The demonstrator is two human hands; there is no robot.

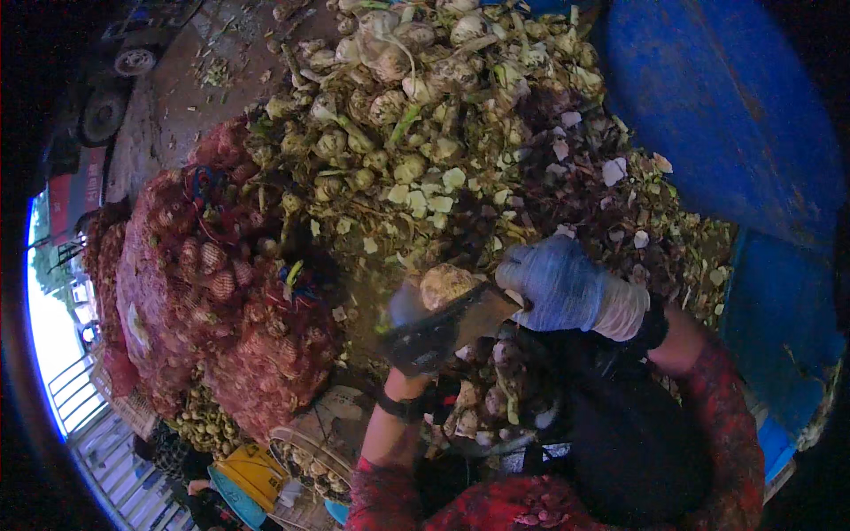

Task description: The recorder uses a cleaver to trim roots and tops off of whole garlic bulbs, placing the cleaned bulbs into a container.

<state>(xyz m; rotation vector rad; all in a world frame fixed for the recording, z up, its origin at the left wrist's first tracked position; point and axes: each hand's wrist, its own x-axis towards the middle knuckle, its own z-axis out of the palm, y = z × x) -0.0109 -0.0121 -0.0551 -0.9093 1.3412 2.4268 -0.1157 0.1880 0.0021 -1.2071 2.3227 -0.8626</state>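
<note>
My left hand (pixel 418 338), in a dark glove with blurred bluish fingertips, holds a pale garlic bulb (pixel 449 287). A blue and white knit glove covers my right hand (pixel 558 282), its fingers curled around the near end of a broad, flat, dark-edged piece (pixel 485 315) that looks like a blade. This piece spans the space between both hands, just below the bulb; whether it touches the bulb cannot be made out. Beneath the hands, in shadow by my lap, lie several trimmed garlic bulbs (pixel 468 421).
A large heap of stemmed garlic (pixel 392 106) rises ahead, with peelings (pixel 584 166) on its right side. Filled red mesh sacks (pixel 265 352) stand left. Blue sheeting (pixel 717 119) borders the right. Lower left are a basket (pixel 312 441), a yellow container (pixel 251 474) and another person (pixel 199 488).
</note>
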